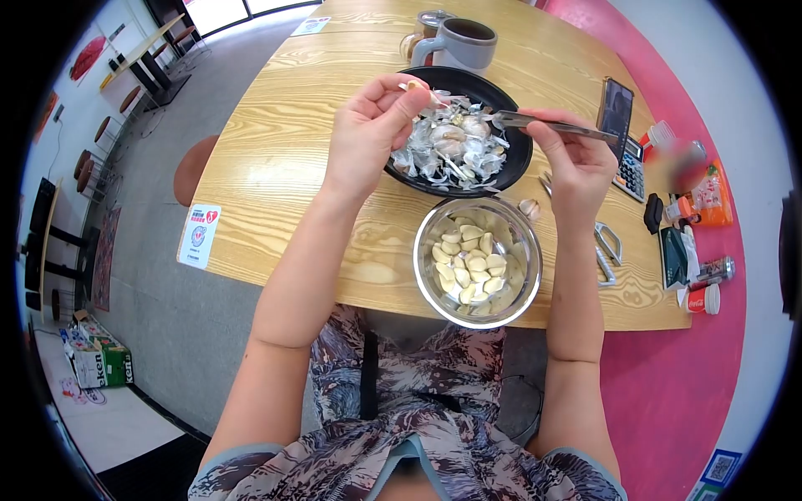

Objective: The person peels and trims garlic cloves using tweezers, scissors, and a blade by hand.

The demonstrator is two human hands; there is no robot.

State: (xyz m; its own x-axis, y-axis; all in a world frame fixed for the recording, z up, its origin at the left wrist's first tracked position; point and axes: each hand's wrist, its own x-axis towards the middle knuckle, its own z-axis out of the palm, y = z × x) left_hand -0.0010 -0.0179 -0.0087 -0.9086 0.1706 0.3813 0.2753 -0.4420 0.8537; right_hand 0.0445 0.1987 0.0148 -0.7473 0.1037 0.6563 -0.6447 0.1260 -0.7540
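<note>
My left hand (376,121), above the left side of a round black dish (522,167), pinches a garlic clove (415,85) between thumb and fingertips. A slim metal knife (551,126) lies in the grip of my right hand (576,163), its blade tip pointing left over the dish's right rim. Papery skins (422,150) and garlic bulbs (451,138) fill that dish. Closer to me stands a steel bowl (424,288) with several peeled cloves (476,263) in it. One unpeeled clove (530,209) rests on the wood between bowl and right forearm.
Behind the dish stand a grey mug (468,46) and a lidded glass jar (434,18). Along the right are a propped phone (616,108), a calculator (631,174), scissors (608,246), an orange packet (714,196) and a red cup (702,301). The table edge (652,328) runs before me.
</note>
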